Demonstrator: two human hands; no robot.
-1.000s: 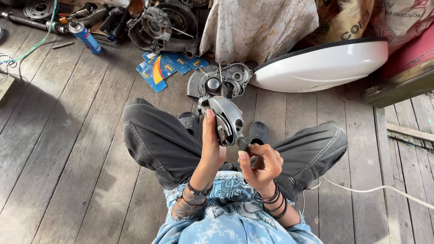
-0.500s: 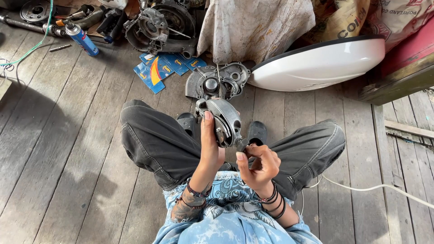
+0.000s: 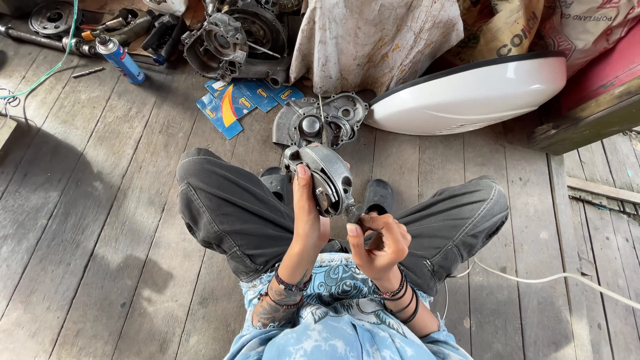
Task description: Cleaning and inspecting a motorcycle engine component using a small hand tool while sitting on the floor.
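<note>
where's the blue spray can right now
In the head view the blue spray can lies on the wooden floor at the upper left, beside the metal tools and left of the blue packets.

Dark grey trousers (image 3: 227,213) — blue patterned shirt (image 3: 340,320) — beaded wrist bracelets (image 3: 400,297).
</note>
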